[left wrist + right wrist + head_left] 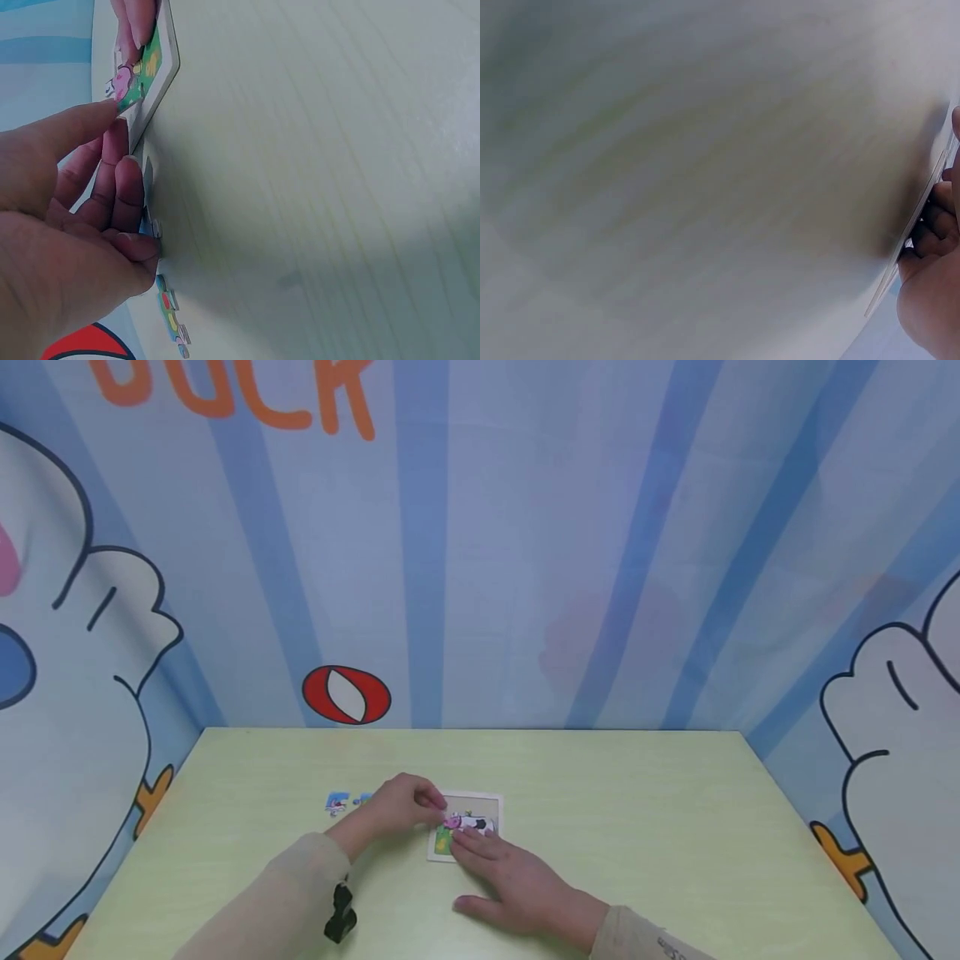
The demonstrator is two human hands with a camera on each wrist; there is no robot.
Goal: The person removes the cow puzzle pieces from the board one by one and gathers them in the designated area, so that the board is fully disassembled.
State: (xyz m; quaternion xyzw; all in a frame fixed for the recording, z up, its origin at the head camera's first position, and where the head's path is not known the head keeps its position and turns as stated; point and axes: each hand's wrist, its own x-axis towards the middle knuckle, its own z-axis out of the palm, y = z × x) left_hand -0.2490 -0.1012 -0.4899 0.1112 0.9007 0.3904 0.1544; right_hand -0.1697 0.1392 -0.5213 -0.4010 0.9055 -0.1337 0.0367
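My left grip [401, 802] pinches a flat, pink-and-green puzzle piece [132, 94] at the left side of the white-rimmed, square puzzle tray [501, 814]; my right hand [521, 887] lays straight fingers over the tray's near right. I should align edges before pressing. Small blue-patterned puzzle pieces [337, 802] lie left; the pale yellow-green tabletop [637, 827] gives more room rightward.

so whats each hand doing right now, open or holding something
Left hand: closed, pinching a puzzle piece.
Right hand: open, resting on the puzzle.
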